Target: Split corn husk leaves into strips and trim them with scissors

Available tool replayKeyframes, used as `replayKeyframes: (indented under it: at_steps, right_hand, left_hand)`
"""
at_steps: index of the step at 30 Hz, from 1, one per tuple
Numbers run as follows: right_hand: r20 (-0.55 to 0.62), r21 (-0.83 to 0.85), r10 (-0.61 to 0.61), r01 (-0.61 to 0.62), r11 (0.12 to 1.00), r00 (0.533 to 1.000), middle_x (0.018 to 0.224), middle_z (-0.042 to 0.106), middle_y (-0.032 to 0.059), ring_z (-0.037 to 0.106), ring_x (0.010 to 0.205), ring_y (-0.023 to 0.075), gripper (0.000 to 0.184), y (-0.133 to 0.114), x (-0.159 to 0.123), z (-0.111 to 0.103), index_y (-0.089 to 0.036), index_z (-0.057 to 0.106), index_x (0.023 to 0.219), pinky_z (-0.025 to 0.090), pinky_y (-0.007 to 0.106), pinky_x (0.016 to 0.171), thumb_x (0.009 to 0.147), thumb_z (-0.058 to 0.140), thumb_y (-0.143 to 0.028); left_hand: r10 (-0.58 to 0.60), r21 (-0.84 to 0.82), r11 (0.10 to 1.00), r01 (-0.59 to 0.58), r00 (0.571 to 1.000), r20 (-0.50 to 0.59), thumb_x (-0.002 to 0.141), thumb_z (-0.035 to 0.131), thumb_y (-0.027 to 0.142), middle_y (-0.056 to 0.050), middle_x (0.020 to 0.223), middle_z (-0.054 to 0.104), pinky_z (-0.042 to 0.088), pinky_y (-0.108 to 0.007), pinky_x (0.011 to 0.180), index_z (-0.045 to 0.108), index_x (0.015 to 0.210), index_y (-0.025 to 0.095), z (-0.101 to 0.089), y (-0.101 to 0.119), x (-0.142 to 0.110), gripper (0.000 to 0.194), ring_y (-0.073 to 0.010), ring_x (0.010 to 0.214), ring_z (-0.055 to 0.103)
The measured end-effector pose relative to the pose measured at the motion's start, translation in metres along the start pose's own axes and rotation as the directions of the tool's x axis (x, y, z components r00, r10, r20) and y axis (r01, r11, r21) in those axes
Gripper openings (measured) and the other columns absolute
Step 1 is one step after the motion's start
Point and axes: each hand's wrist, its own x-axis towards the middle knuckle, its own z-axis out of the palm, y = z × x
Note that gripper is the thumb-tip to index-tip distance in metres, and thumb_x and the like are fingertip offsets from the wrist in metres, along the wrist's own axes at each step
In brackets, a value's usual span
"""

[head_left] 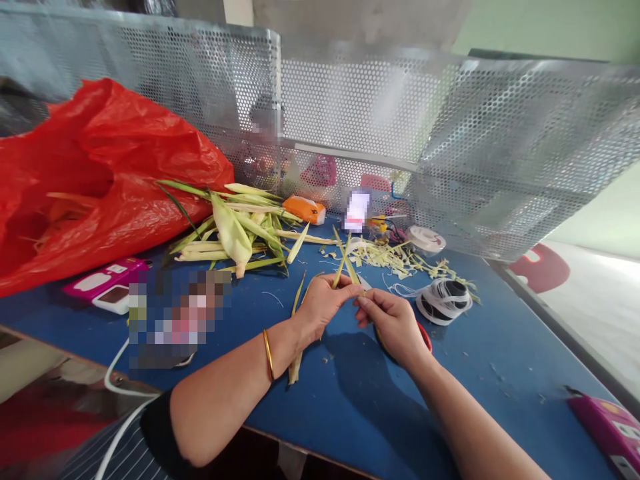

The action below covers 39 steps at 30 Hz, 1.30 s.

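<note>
My left hand [327, 301], with a gold bangle on its wrist, is closed on narrow green corn husk strips [345, 263] that cross and point away from me. Fingertips of my right hand [390, 320] are pinched at the lower end of the strips, close to my left thumb. Under my right hand lie what look like scissors, mostly hidden; a red handle edge [425, 337] and a pale blade tip [364, 283] show. Longer husk strips [296, 363] lie beneath my left forearm. A spool of white thread [443, 301] stands to the right.
A pile of corn husks [233, 233] lies left, beside a large red plastic bag [115, 173]. Husk scraps [395, 257], an orange tissue pack [304, 209], a lit phone [357, 211] and a tape roll [425, 241] sit farther back. Perforated metal panels [360, 100] border the blue table [500, 373].
</note>
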Motion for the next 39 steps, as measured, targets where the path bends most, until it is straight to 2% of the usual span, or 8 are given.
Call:
replayKeyframes:
  at_steps: [5,9,12,17,23,27,31,39]
  right_hand:
    - [0.082,0.091,0.074,-0.082,0.992,0.994,0.064,0.065,0.0007,0.061,0.055,0.0145,0.034,0.002,0.000,0.001,-0.018,0.063,0.073,0.049,0.028,0.057,0.077,0.069,-0.051]
    - [-0.146,0.210,0.045,-0.013,0.978,0.988,0.066,0.061,-0.0026,0.058,0.053,0.0126,0.029,-0.002,0.002,-0.004,-0.020,0.061,0.084,0.045,0.026,0.054,0.076,0.067,-0.048]
    - [-0.282,0.204,0.019,0.041,0.978,0.959,0.056,0.046,-0.0074,0.042,0.046,0.0090,0.023,-0.007,0.001,-0.009,-0.021,0.060,0.083,0.032,0.022,0.046,0.078,0.065,-0.043]
    - [-0.013,-0.141,0.035,-0.036,0.989,0.999,0.054,0.044,-0.0048,0.033,0.050,0.0101,0.027,-0.001,-0.004,0.003,-0.018,0.067,0.075,0.024,0.025,0.047,0.074,0.071,-0.045]
    - [0.066,-0.259,0.030,-0.011,0.966,0.997,0.052,0.042,-0.0043,0.030,0.051,0.0103,0.038,0.005,-0.008,0.013,-0.019,0.053,0.059,0.022,0.026,0.048,0.081,0.062,-0.050]
    - [0.050,-0.096,0.057,-0.052,0.994,0.997,0.054,0.043,-0.0045,0.031,0.051,0.0103,0.037,0.001,-0.005,0.008,-0.020,0.055,0.062,0.024,0.025,0.048,0.078,0.065,-0.052]
    - [0.034,0.071,0.116,-0.118,0.991,0.993,0.053,0.040,-0.0055,0.027,0.050,0.0094,0.037,0.003,0.000,0.002,-0.018,0.061,0.068,0.021,0.025,0.047,0.074,0.069,-0.054]
    - [-0.058,-0.245,-0.006,-0.009,0.969,0.998,0.054,0.046,-0.0038,0.035,0.052,0.0110,0.033,0.005,-0.003,0.005,-0.018,0.061,0.062,0.026,0.026,0.049,0.075,0.069,-0.048]
  left_hand:
    - [-0.056,-0.087,0.995,0.052,0.998,-0.039,0.062,0.081,0.046,0.008,0.048,0.040,0.015,-0.024,0.044,0.062,0.066,0.015,-0.003,0.003,0.001,0.037,-0.0032,0.042,0.024]
    - [-0.186,-0.292,0.930,0.222,0.971,0.149,0.069,0.076,0.053,0.002,0.065,0.052,0.012,-0.021,0.042,0.069,0.084,0.012,-0.006,0.005,0.003,0.044,-0.0017,0.043,0.025]
    - [-0.162,-0.473,0.846,0.246,0.964,0.213,0.079,0.070,0.046,-0.002,0.073,0.055,0.018,-0.018,0.041,0.068,0.083,0.010,-0.007,0.005,0.006,0.037,-0.0030,0.049,0.036]
    - [-0.141,-0.599,0.782,0.175,0.985,0.104,0.085,0.066,0.040,-0.001,0.068,0.052,0.028,-0.016,0.042,0.062,0.072,0.011,-0.002,0.004,0.006,0.032,-0.0044,0.051,0.039]
    - [-0.152,-0.589,0.796,0.140,0.988,0.028,0.082,0.069,0.035,-0.002,0.070,0.056,0.039,-0.018,0.050,0.060,0.070,0.012,0.001,0.004,0.004,0.028,-0.0070,0.057,0.049]
    - [-0.192,-0.478,0.858,0.189,0.980,0.044,0.076,0.074,0.024,-0.003,0.072,0.063,0.047,-0.023,0.061,0.068,0.080,0.013,-0.001,0.002,0.004,0.014,-0.0108,0.063,0.058]
    - [-0.186,-0.345,0.917,0.199,0.980,0.071,0.065,0.082,0.021,-0.005,0.073,0.069,0.049,-0.024,0.064,0.073,0.080,0.011,-0.002,0.001,0.004,0.021,-0.0114,0.065,0.061]
    - [-0.154,-0.271,0.955,0.122,0.983,-0.099,0.055,0.086,0.024,-0.004,0.068,0.069,0.048,-0.027,0.065,0.073,0.072,0.011,0.000,-0.007,0.004,0.025,-0.0121,0.061,0.061]
